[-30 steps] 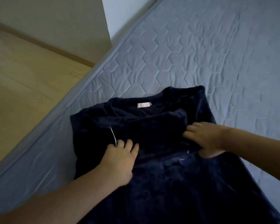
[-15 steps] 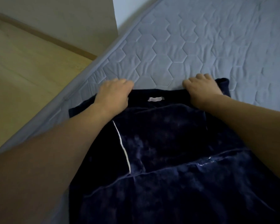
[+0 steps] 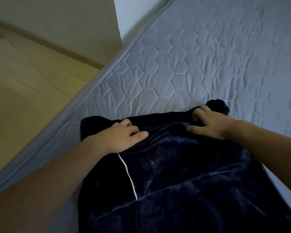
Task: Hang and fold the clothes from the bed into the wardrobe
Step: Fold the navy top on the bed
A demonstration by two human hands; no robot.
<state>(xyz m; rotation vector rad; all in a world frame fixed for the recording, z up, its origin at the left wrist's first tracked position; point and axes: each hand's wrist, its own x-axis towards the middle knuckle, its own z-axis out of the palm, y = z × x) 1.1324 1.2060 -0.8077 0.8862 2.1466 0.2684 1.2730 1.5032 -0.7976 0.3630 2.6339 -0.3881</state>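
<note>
While both hands press down on it, the garment (image 3: 183,174) lies flat on the bed (image 3: 208,56), close to the bed's left edge. It is dark navy and looks soft and fuzzy, like velvet. A thin white stripe (image 3: 128,175) runs down its left part. A fold line crosses it lower down. Its far right corner bunches up into a small lump past the right hand.

The left hand (image 3: 123,137) rests on the top left part with its fingers bent and gathering the cloth. The right hand (image 3: 207,123) rests on the top right edge, with its fingertips curled into the cloth there.

The bed has a pale blue-grey cover stitched in six-sided shapes. Beside it on the left is a light wooden floor (image 3: 23,84), then a beige wall (image 3: 65,22) with a brown strip at the bottom.

No label or writing shows.
</note>
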